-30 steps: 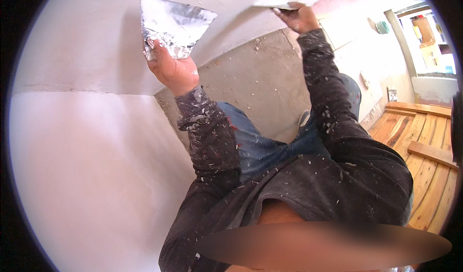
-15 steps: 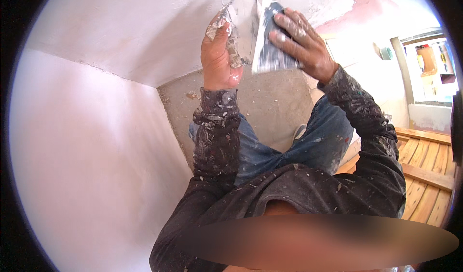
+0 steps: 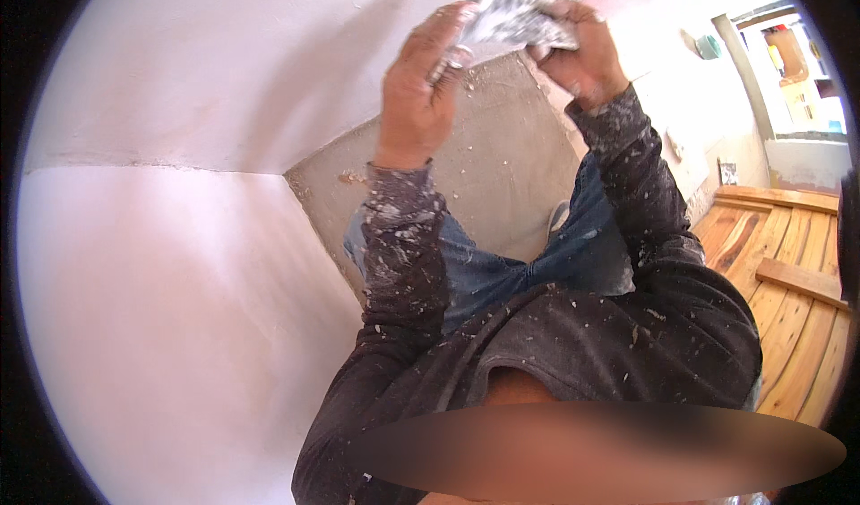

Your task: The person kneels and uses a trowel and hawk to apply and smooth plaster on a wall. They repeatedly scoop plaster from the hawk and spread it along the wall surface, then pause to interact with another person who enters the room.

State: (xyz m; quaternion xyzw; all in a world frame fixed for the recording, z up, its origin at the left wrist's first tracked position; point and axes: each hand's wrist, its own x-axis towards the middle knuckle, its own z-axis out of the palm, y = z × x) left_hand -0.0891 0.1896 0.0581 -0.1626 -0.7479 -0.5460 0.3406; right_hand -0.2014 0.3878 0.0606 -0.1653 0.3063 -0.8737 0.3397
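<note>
My hands are raised near the top of the view, close to the white wall (image 3: 322,57). My left hand (image 3: 419,88) is closed on a putty knife, its fingers wrapped round the near left end. My right hand (image 3: 587,57) grips a second putty knife just to the right. The putty-smeared metal blades (image 3: 506,17) meet between the hands, blurred by motion, so I cannot tell which blade is on top. Both sleeves are dark and spotted with white.
Below is a grey concrete floor (image 3: 493,173) with small debris, around my bent jeans-clad legs. A white wall (image 3: 161,281) rises at left. At right are a wooden plank panel (image 3: 797,344) with crossbars, an opening with shelves (image 3: 797,75) and a round green object (image 3: 708,46).
My hands, apart a second ago, came together with the blades crossing. Since half a second ago my right hand has moved up a little and the blades have shifted toward the top edge.
</note>
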